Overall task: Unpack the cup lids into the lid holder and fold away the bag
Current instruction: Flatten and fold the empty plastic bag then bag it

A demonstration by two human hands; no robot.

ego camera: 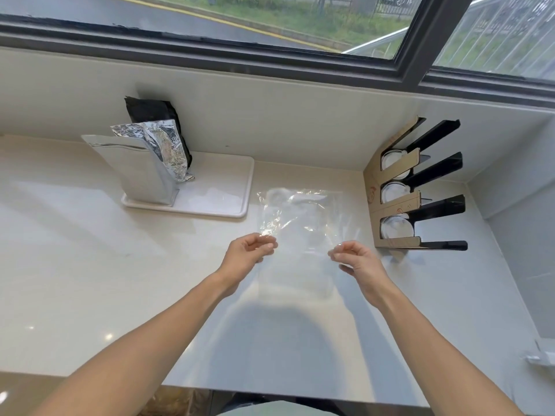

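We cannot tell whether our fingers (265,244) actually pinch the clear bag (300,217); its near edge between them blurs into the surface (120,280).

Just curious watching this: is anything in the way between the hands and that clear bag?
Nothing visible. The left hand and right hand already pinch the near corners of the clear bag on the counter.

Bright daylight from the window (270,22) ahead, soft grey shadow of the person on the pale countertop (90,265), glare on the clear bag (300,217), slight softness overall, wide-angle bending at the edges
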